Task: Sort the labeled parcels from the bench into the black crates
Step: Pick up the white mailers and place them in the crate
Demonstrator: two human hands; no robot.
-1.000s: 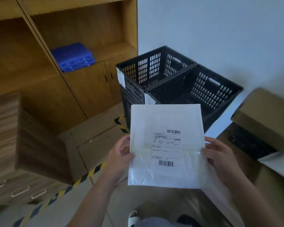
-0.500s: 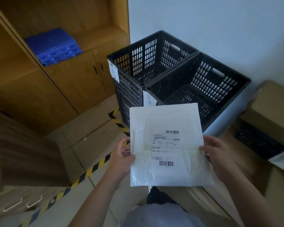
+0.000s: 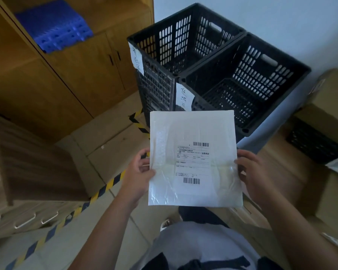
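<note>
Head view: white parcel [image 3: 193, 162] held flat in the air, label up, just short of the two black crates [image 3: 213, 75] on the floor. Left hand [image 3: 139, 176] pinches its left edge, right hand [image 3: 250, 172] grips the right edge. Read the shipping label [image 3: 192, 162], match it to a crate tag [image 3: 183, 99], then drop it flat over that crate's rim, both hands releasing together.

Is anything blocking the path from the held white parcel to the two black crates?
Nothing visible does. The white parcel, held by the left hand and right hand, sits just short of the black crates, whose tops are open.
</note>
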